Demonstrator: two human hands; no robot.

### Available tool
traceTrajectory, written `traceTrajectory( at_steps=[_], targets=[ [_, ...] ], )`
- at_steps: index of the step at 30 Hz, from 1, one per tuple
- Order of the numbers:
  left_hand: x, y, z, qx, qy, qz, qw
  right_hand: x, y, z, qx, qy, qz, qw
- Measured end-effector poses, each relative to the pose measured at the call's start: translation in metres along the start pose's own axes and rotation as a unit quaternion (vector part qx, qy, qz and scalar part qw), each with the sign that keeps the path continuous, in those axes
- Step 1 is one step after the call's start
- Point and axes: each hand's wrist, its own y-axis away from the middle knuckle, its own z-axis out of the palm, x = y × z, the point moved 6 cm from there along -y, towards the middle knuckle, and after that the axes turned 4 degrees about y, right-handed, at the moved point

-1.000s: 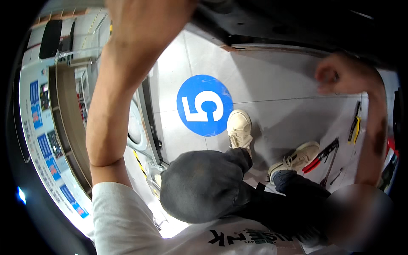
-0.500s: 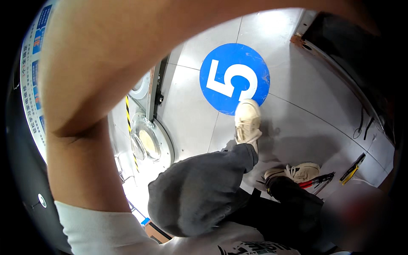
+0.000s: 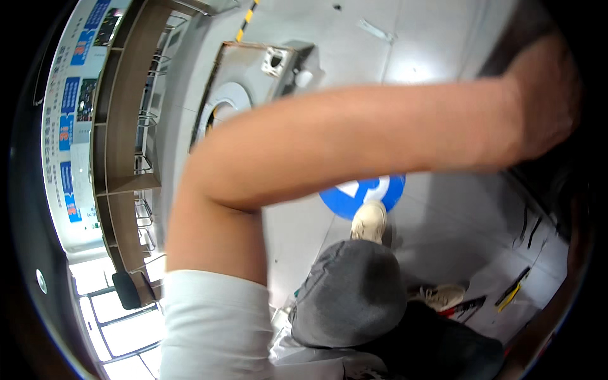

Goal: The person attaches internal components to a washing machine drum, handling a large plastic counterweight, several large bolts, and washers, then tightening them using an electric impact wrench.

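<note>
Here your left hand is raised to the dark overhead surface at upper right, pressed against its edge; whether it grips you cannot tell. Your right hand is out of view. You seem mid-reach: next, secure your hold before shifting weight. Below lie your grey-clad knee, pale shoes, and red- and yellow-handled tools on the grey floor.

Blue floor disc, grey knee

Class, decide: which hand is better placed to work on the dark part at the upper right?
Left, probably. The left hand lies against the dark part, its forearm stretched across the view; the right hand does not show.
</note>
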Motion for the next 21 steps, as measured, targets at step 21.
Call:
traceTrajectory(
  at_steps=[21],
  targets=[
    [0.012,0.013,0.002,0.017,0.004,-0.019,1.000,0.042,0.016,0.060,-0.140,0.320,0.224,0.910]
  ],
)
